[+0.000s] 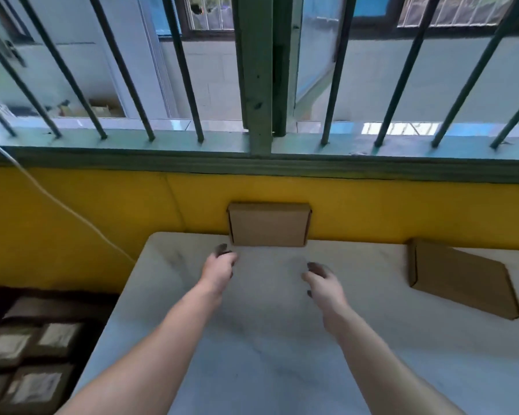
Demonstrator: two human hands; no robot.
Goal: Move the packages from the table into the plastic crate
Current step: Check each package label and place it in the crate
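1. The step in hand is the reach. The left hand (pixel 219 272) and the right hand (pixel 322 281) hover over the pale marbled table (pixel 267 354); each grip is loosely half-curled and empty.
2. The flat brown cardboard package (pixel 268 224) leans on the yellow wall (pixel 102 205), just beyond the fingertips.
3. Next, I judge: take it by both sides and carry it left, down into the dark plastic crate (pixel 51 296).

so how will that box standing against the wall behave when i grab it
Probably stiff: the box is flat cardboard with crisp edges, so it should hold shape. Likely light, being thin. It stands on edge against the wall, so a nudge may tip it onto the table.
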